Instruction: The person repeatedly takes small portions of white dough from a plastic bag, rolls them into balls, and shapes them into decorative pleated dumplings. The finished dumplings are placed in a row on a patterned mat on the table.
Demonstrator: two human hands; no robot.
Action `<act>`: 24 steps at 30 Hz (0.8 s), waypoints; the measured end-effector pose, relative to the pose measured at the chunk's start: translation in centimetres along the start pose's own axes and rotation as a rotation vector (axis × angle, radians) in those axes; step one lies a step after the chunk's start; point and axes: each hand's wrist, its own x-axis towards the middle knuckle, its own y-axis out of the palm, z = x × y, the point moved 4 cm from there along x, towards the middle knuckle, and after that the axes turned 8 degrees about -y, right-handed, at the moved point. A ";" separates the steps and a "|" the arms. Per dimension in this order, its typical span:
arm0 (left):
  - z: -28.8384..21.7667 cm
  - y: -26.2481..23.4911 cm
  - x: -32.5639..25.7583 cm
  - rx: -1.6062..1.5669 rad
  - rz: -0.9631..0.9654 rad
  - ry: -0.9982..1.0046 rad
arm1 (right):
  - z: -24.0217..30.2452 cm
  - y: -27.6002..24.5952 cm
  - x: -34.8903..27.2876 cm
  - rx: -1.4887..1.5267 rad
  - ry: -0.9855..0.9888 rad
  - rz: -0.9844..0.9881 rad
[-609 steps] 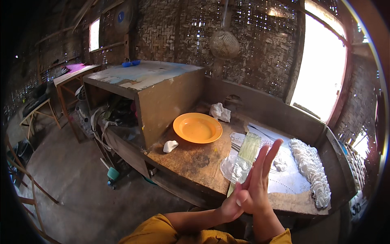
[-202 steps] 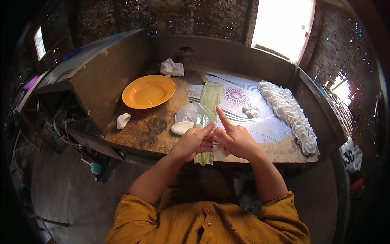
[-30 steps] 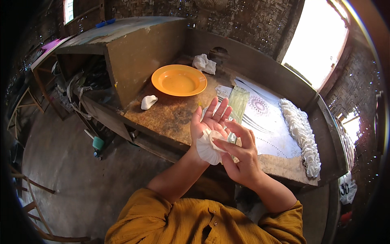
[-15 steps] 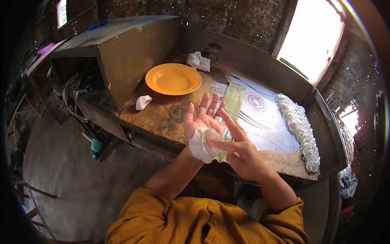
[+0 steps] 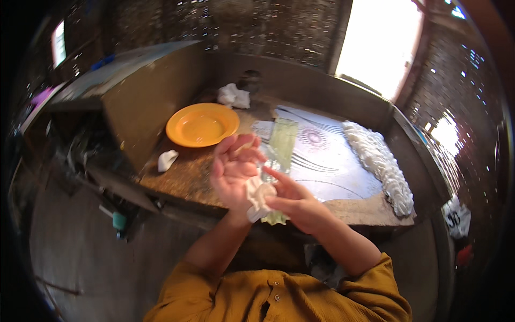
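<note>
A thin, soft-looking ruffled white piece (image 5: 258,197) hangs folded between my two hands; its material is hard to make out. My right hand (image 5: 298,205) pinches it with thumb and fingers on its right side. Palm up, my left hand (image 5: 236,172) has its fingers spread and slightly curled, and the piece rests against the heel of its palm. Below them, partly hidden, lies a pale green strip (image 5: 284,142) on a white patterned sheet (image 5: 332,161). Along the sheet's right edge runs a row of several similar ruffled white pieces (image 5: 381,166).
A yellow-orange plate (image 5: 179,140) stands on the wooden worktop (image 5: 185,182), with a small white lump (image 5: 167,160) nearby. Behind it sits a crumpled white cloth or bag (image 5: 234,96). A wooden box (image 5: 155,88) borders the left, and a raised rim (image 5: 300,80) runs along the back.
The white piece has gone from spread out flat to folded and bunched. My right thumb and fingers have closed on it, and the left fingers curl more. The view has shifted.
</note>
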 end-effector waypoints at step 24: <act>-1.8 -5.0 -3.0 1.520 0.386 0.135 | 15.0 -31.3 -7.6 -1.480 0.411 -0.773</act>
